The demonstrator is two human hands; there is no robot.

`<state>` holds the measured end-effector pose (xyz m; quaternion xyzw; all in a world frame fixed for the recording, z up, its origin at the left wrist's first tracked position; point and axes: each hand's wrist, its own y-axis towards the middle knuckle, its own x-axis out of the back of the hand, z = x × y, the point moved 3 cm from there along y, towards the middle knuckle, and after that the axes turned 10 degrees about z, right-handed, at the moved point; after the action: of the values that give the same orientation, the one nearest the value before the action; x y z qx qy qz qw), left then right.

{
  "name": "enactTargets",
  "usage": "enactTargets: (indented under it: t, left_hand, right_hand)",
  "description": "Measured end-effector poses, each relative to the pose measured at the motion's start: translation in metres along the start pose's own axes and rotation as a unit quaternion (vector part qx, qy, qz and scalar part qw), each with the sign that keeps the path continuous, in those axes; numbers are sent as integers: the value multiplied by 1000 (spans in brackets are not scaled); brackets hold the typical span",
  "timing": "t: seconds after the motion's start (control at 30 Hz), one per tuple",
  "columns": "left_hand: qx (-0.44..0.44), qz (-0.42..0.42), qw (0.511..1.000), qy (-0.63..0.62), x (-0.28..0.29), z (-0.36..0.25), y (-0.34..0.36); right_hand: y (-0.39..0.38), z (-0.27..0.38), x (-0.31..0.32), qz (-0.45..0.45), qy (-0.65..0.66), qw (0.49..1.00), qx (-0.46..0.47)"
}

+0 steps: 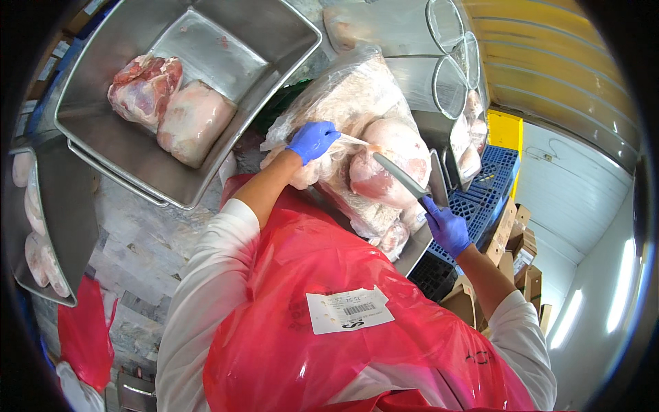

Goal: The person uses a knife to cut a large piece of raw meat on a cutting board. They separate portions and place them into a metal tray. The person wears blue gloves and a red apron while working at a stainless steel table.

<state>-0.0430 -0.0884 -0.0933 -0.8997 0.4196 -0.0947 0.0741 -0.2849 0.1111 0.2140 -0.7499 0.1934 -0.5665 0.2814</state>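
Observation:
My gloved left hand [309, 141] is closed on a thin pale strip [353, 139] at a large round pink piece of meat [395, 137]. In my gloved right hand [445, 226] is a knife with a long blade [401, 177], its far end against that meat. The piece lies on a mound of pale meat in crumpled clear plastic [343, 89], with the edge of a steel tub [422, 240] showing at the right.
A steel tub [278, 51] with two meat pieces is at upper left, another [65, 206] at far left. More containers with meat [468, 161] stand upper right, beside blue crates [491, 199] and cardboard boxes [522, 254]. Red plastic [86, 329], possibly another person's apron, shows lower left.

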Motion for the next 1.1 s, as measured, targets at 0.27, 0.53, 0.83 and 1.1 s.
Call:
enactTargets:
  t: [0.27,0.53,0.83,1.1]
  left_hand:
    - [-119,-55,991,31,-7,-16,-10]
    - [18,142,963,229,-27,-53,10]
    - [-34,108,985,129,-42,-11,30]
    - [-49,47,997,19,-35,-11,25]
  right_hand:
    - [-13,-7,-73,-98,43,994,-16]
    - [-26,49,-129,-135,178,970,-96]
    - [-43,74,26,-32,120,971,-204]
    - [28,106,176,70,-43,994,-78]
